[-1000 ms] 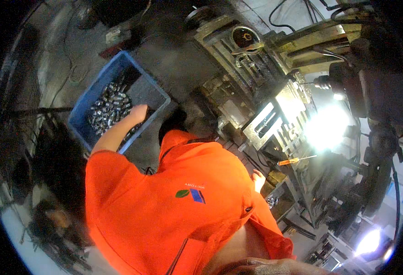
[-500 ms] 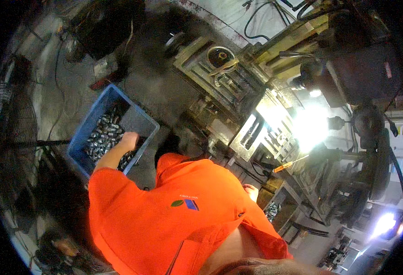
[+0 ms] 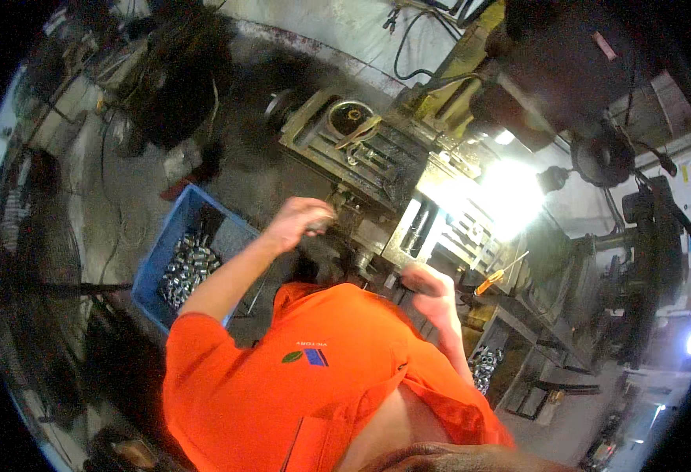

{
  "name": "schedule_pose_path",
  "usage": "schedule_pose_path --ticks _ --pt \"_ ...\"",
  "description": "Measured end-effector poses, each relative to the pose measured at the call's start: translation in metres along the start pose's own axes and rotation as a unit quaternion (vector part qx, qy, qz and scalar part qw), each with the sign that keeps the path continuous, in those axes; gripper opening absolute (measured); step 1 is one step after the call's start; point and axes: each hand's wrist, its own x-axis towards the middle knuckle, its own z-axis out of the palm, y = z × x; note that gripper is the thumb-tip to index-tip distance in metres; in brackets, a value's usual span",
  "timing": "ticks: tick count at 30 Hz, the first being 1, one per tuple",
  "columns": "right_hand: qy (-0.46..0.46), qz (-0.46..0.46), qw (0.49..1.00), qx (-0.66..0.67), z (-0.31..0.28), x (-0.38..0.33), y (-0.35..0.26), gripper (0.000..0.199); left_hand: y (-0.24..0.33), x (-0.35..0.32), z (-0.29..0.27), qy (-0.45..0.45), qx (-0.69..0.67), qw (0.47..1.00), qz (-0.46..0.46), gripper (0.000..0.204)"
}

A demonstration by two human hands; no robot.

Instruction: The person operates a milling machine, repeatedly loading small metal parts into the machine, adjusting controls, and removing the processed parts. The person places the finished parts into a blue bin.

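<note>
While a second ago our left hand (image 3: 302, 223) was down in the blue plastic crate (image 3: 174, 236) of small silvery metal parts (image 3: 188, 266), it has now lifted clear and swung over to the near edge of the yellow-green machine bed (image 3: 377, 157), the camera having tipped with it so that the crate slid lower and to the left of that machine. We see the hand curled into a loose fist, fingers folded under; something small and dark shows at the fingertips, and we judge it to be one of the parts, though the blur does not let us say so for certain. Our right hand (image 3: 426, 285) hangs just below the machine's bright lamp-lit front (image 3: 510, 197), also half closed, and we cannot tell whether it grips anything. Between the two hands spreads our orange work shirt (image 3: 314, 393), filling the lower middle of the view.

To our reading, the move from crate to machine means a pick is finished and a piece is being carried to the fixture (image 3: 369, 236) at the machine's front. Right of the machine an orange-handled screwdriver (image 3: 499, 275) lies on a ledge, and below it a second heap of silvery parts (image 3: 483, 366) sits in a tray. Left of the machine, past the crate, a dark floor fan (image 3: 38, 259) stands against the wall.
</note>
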Motion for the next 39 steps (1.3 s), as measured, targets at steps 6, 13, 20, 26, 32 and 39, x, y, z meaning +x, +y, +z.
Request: schedule_pose_path --ticks 6,13,20,26,32,39 --pt "0.066 -0.14 0.979 -0.134 0.03 0.035 -0.014 0.033 0.007 0.029 0.089 -0.258 0.072 0.963 0.004 0.019" --pt "0.101 0.002 0.991 0.092 0.014 0.02 0.015 0.026 0.005 0.046 0.108 -0.299 0.102 0.949 -0.018 0.02" --pt "0.204 -0.193 0.959 -0.046 -0.001 0.025 0.011 0.029 0.021 0.068 0.132 -0.314 0.119 0.942 0.0 0.016" --pt "0.308 -0.163 0.936 -0.043 -0.001 0.021 0.01 0.035 0.021 0.075 0.135 -0.286 0.071 0.955 0.024 0.017" --pt "0.336 -0.168 0.923 -0.083 -0.002 0.026 0.008 0.039 0.014 0.079 0.139 -0.272 0.058 0.959 0.054 0.016" --pt "0.32 -0.159 0.928 -0.107 -0.004 0.034 0.013 0.038 0.02 0.087 0.139 -0.296 0.067 0.95 0.065 0.013"
